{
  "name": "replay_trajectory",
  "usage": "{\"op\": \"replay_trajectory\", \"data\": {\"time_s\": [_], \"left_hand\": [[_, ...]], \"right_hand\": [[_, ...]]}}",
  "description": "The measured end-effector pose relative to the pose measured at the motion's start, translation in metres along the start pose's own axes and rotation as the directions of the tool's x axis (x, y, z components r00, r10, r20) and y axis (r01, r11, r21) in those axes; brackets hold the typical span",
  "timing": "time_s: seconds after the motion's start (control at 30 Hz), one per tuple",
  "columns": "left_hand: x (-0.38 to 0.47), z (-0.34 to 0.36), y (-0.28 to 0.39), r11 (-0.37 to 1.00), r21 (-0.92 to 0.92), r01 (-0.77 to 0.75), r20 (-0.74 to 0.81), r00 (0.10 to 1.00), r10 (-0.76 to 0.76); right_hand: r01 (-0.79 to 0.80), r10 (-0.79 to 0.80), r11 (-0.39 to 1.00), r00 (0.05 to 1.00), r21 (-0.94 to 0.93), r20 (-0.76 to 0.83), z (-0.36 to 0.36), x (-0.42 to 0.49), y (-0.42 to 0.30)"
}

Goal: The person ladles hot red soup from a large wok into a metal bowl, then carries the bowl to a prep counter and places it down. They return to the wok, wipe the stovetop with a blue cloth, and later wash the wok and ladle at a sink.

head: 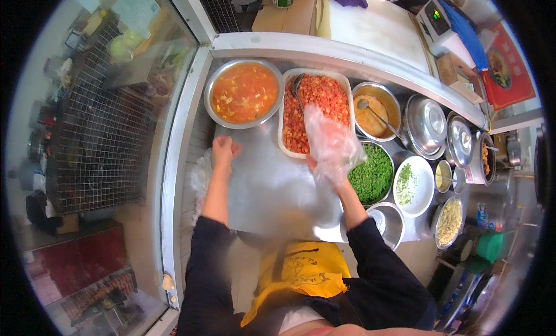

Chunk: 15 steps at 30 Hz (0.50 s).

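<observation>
My left hand (224, 151), bare with its fingers curled, is over the left part of the steel counter (265, 179), below a metal bowl of tomato-and-egg soup (245, 93). A clear plastic bag (332, 140) covers much of my right hand (325, 149), at the lower right corner of a white tray of diced red food (323, 93). A ladle (298, 86) rests in that tray, its handle running toward the bag; whether my fingers touch it is hidden. Right of the bag is a bowl of chopped green herbs (370, 173).
A pot of brown sauce with a ladle (371, 114), lidded pots (428, 125), a white bowl with some greens (413, 184) and an empty-looking metal bowl (386, 225) crowd the right side. A white frame (304, 43) borders the counter; glass stands at left.
</observation>
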<state>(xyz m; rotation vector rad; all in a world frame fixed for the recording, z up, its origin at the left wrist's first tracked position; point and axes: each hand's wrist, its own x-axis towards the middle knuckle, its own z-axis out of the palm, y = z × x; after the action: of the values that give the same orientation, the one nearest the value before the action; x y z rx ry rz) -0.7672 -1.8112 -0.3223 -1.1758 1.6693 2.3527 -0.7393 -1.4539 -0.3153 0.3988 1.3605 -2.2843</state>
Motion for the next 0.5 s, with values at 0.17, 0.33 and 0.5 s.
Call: {"op": "replay_trajectory", "data": {"time_s": [0.17,0.33,0.5], "left_hand": [[-0.099,-0.015,-0.026,0.976,0.167,-0.137,0.08,0.989,0.125],[-0.258,-0.005,-0.031,0.91,0.196,-0.365,0.767,0.635,0.089],[-0.305,-0.058,-0.087,0.86,0.451,-0.238,0.633,0.764,-0.121]], "right_hand": [[0.219,-0.286,0.692,0.958,-0.688,0.018,0.01,-0.133,-0.011],[0.097,-0.181,0.575,0.983,-0.812,-0.011,0.044,-0.185,0.016],[0.157,0.059,0.753,0.951,-0.639,0.303,0.119,-0.222,0.073]]}}
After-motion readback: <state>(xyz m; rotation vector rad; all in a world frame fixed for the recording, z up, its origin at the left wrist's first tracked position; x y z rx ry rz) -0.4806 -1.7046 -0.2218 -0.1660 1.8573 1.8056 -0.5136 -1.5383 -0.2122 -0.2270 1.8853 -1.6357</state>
